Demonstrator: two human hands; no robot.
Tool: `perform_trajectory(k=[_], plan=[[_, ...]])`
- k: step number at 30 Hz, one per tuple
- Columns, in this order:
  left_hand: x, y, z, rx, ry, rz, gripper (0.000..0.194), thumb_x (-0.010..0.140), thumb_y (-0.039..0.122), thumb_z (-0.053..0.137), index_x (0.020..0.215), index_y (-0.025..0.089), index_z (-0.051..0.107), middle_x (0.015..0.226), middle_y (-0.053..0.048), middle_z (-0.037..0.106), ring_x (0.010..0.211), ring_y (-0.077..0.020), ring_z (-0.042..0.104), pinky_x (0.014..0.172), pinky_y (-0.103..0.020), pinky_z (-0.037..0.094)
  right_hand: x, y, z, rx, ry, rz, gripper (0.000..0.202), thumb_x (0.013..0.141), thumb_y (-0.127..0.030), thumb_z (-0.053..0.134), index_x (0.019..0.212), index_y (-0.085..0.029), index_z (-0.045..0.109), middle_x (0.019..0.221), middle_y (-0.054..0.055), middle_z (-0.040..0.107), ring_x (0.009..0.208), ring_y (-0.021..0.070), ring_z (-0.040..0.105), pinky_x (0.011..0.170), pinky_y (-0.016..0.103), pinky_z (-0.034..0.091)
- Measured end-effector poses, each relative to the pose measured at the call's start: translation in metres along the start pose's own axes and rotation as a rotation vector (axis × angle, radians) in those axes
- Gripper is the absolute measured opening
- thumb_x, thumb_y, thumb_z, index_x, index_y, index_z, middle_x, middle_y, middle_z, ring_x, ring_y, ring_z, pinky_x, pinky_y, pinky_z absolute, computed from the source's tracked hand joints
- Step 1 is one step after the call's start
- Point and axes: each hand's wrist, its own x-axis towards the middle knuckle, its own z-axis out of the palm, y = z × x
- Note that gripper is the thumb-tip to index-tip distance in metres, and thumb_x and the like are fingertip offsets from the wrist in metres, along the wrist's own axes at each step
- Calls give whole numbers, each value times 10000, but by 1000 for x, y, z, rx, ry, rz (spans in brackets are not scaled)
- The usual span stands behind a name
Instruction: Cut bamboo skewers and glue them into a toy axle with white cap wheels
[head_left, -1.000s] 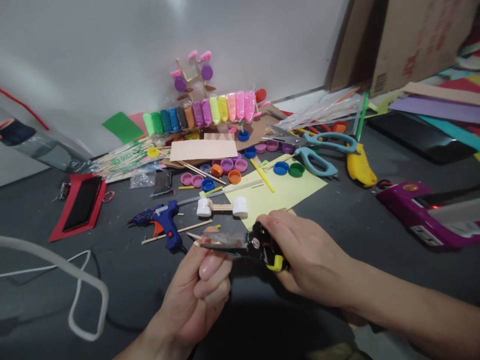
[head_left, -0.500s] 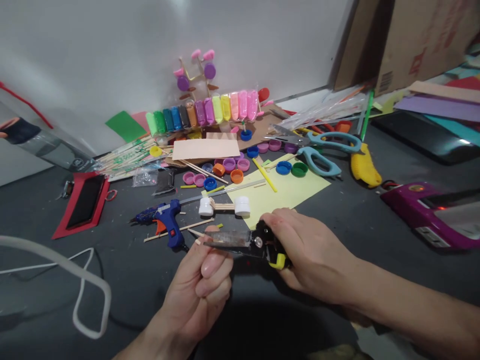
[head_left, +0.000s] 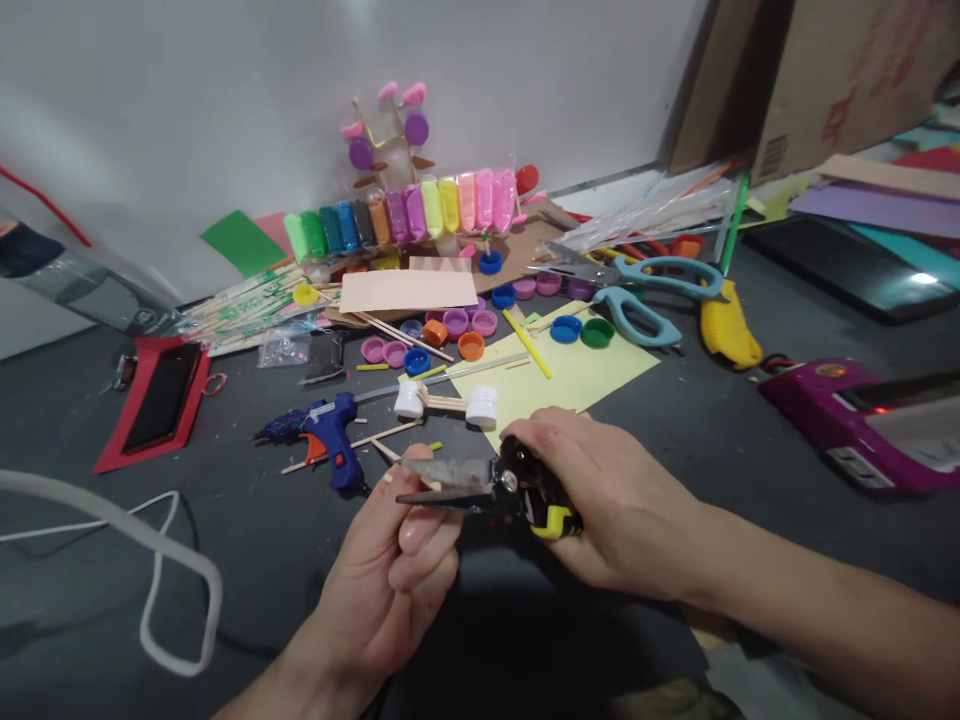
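Head view: from where I'm standing, the person's right hand (head_left: 611,500) is wrapped around the grips of the black-and-yellow shears (head_left: 517,480), blades parted and pointing at the other hand. Left hand (head_left: 405,565) has fingers curled in, thumb and fingertips together, clamped on a thin wooden stick (head_left: 385,451) right at the blades; can't tell if metal touches it. Stick's pale tip pokes out beyond the thumb, near the blue glue gun (head_left: 341,440).

Black snips (head_left: 508,480), blades parted, point leftward across a slim pale stick (head_left: 385,451).
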Motion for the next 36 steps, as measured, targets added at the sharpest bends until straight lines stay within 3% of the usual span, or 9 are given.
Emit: perform_trajectory(k=[5,9,15,22,30,36], plan=[[1,-1,-1,-6,13,6,132,756,115,797,766,149,671,502,111,419,373,3,111,345,-83,196,-1,-2,0,-67,11,-19,378,688,-117,484,1063,-85,524,861,161,643,767,276,620,671,387,536],[2,-1,0,-14,8,10,186,771,150,802,685,136,638,498,97,454,359,11,142,342,-91,193,-4,-1,0,-114,0,-46,365,655,-82,465,1014,-107,526,817,133,640,710,254,603,620,355,518],[0,0,2,-31,15,13,170,758,159,817,701,123,661,482,105,429,360,3,160,337,-94,208,-4,2,-1,-43,23,9,339,704,-103,472,1039,-95,522,820,131,648,690,244,613,602,338,505],[0,-1,2,-20,21,25,173,707,109,843,683,147,676,489,84,517,355,17,141,342,-95,162,0,-3,1,3,3,-3,293,741,-154,510,1027,-92,536,864,161,652,733,261,620,653,360,519],[0,-4,1,-7,-14,48,174,766,153,807,673,150,661,495,76,528,373,-4,131,351,-114,177,-4,-1,1,-97,21,-42,312,682,-76,460,981,-104,543,777,116,642,661,246,604,579,330,489],[-1,-1,3,-21,-10,34,177,736,150,830,655,129,674,494,76,530,368,7,122,340,-89,215,-1,1,0,13,63,11,358,743,-158,507,1094,-87,512,879,143,650,759,260,625,661,356,519]])
